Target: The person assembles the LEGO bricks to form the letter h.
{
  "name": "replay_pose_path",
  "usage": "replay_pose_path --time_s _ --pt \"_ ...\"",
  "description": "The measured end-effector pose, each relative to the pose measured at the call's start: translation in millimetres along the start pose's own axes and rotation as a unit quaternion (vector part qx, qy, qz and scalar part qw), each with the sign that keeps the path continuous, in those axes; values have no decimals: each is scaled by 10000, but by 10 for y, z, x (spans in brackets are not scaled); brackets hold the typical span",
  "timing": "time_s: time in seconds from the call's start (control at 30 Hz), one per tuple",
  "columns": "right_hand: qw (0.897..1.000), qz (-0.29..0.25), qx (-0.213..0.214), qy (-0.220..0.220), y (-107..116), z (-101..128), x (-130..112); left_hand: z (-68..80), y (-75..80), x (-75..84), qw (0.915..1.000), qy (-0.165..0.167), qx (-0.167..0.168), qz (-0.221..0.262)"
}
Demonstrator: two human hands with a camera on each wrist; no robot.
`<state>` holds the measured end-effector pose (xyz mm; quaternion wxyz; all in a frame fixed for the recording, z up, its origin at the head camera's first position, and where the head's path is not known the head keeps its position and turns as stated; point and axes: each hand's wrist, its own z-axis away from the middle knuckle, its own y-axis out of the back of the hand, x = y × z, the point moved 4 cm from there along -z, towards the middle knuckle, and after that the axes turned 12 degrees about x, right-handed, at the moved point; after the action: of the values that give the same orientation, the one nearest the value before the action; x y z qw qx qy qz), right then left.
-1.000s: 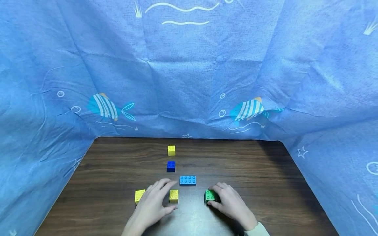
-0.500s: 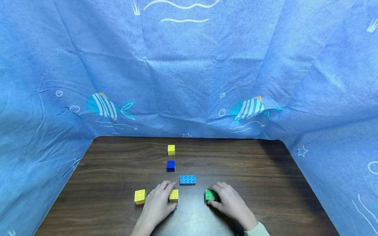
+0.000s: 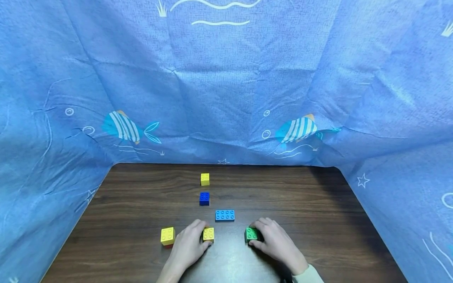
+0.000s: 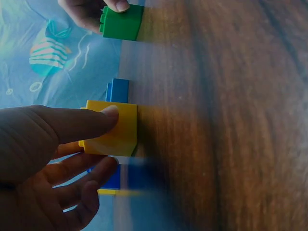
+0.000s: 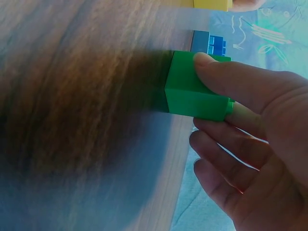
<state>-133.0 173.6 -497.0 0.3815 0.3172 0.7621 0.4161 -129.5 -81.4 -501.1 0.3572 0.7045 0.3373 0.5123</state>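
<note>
Between thumb and fingers, my left hand (image 3: 189, 244) pinches a yellow brick (image 3: 209, 234) near the front middle of the table; in the left wrist view the thumb lies across the side of that yellow brick (image 4: 120, 130). To the right, my right hand (image 3: 277, 244) pinches a green brick (image 3: 251, 234). The right wrist view has the thumb on one face of the green brick (image 5: 192, 86), with fingers at its far side. Both bricks appear to stand on the table, studs up. Behind and between the hands lies a light blue eight-stud brick (image 3: 225, 215).
Left of my left hand stands a yellow brick (image 3: 168, 236) on top of a red one (image 3: 168, 246). Farther back are a dark blue brick (image 3: 204, 199) and another yellow brick (image 3: 205, 179). A blue fish-print cloth (image 3: 219, 98) rises behind the dark wooden table (image 3: 283, 188).
My left hand has moved right and closed its thumb and fingers onto the yellow brick, uncovering the yellow-and-red stack. The right hand stays on the green brick.
</note>
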Motion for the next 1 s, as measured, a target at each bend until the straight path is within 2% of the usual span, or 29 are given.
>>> replay_pose_path --time_s 0.2,0.5,0.77,1.0 --pt "10000 65 52 29 -11 3 -1 3 3 13 9998 -115 120 -115" --pt "9998 145 109 9 -32 10 -4 0 11 25 9999 -106 -8 -46" --pt "9999 129 15 -60 -24 2 -1 53 -32 159 9989 -294 -301 221" --pt "9999 88 -4 -97 -44 10 7 127 -208 363 9947 -392 -828 458"
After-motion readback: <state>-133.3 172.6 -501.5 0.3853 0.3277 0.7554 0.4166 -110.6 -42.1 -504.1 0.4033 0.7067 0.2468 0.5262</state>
